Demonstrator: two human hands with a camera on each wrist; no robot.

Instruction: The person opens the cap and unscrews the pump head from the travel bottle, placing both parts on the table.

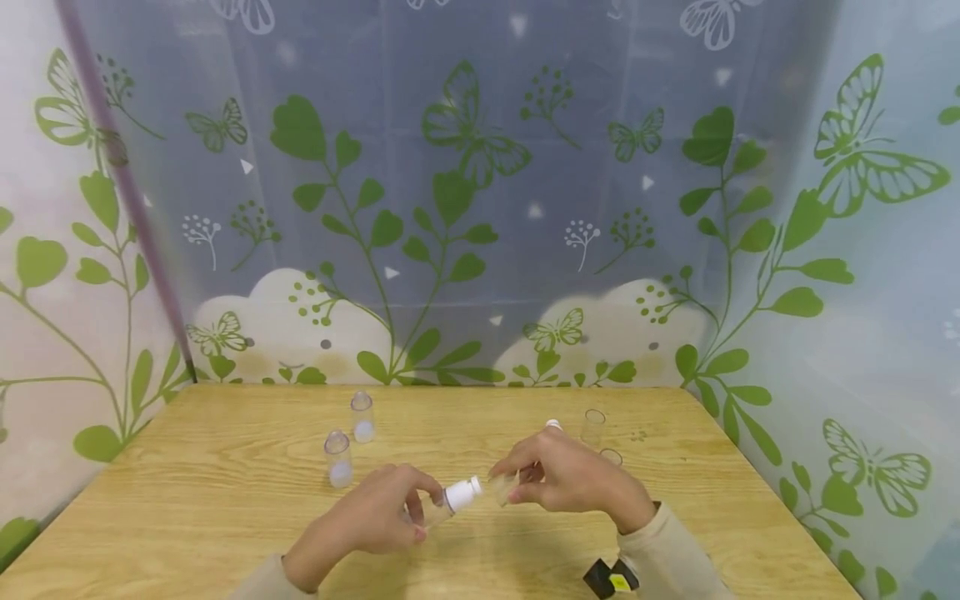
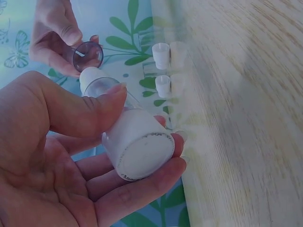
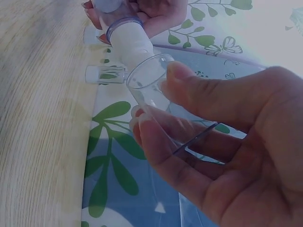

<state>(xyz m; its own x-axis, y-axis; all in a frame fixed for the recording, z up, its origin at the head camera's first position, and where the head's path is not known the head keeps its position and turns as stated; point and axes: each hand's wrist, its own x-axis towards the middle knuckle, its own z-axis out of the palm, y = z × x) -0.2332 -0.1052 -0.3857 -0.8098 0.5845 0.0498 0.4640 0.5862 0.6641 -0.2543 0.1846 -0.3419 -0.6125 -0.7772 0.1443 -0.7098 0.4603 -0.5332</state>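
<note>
My left hand (image 1: 386,508) grips a small clear bottle (image 2: 144,153) round its body. The bottle has a white base and a white pump top (image 1: 462,493), and it tilts toward the right hand. Between thumb and fingers, my right hand (image 1: 566,475) holds a clear tubular cap (image 3: 154,99). The cap's round rim faces the pump top, close in front of it. In the head view the fingers partly hide the cap. Whether the rim touches the pump top I cannot tell.
Two clear bottles (image 1: 339,460) with whitish insides stand at the back left of the wooden table (image 1: 247,467). Clear caps (image 1: 592,427) and white pump tops (image 2: 162,86) stand beyond the right hand. A black and yellow object (image 1: 611,578) lies near the right sleeve.
</note>
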